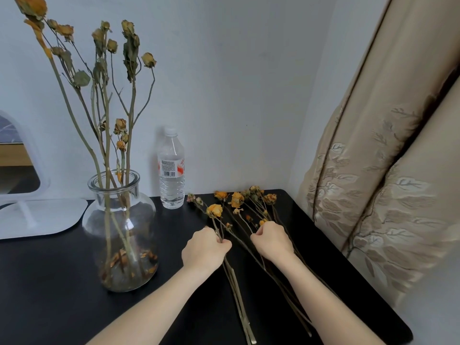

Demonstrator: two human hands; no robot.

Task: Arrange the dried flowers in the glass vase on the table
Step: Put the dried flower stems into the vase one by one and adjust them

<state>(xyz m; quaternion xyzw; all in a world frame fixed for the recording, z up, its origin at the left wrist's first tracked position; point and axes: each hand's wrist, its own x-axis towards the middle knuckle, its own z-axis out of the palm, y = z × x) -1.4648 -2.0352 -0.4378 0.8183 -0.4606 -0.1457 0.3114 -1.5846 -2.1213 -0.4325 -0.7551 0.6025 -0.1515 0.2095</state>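
Note:
A clear glass vase (119,230) stands on the black table (49,282) at the left, holding several tall dried flower stems (107,115) with loose petals at its bottom. More dried orange flowers (236,199) lie flat in a loose pile on the table to the right. My left hand (204,247) grips a stem topped by an orange bloom (214,210). My right hand (271,239) is curled around stems in the pile, its fingers hidden among them.
A plastic water bottle (171,170) stands against the wall behind the pile. A white-framed mirror (25,195) sits at the far left. A beige patterned curtain (385,170) hangs close along the table's right edge.

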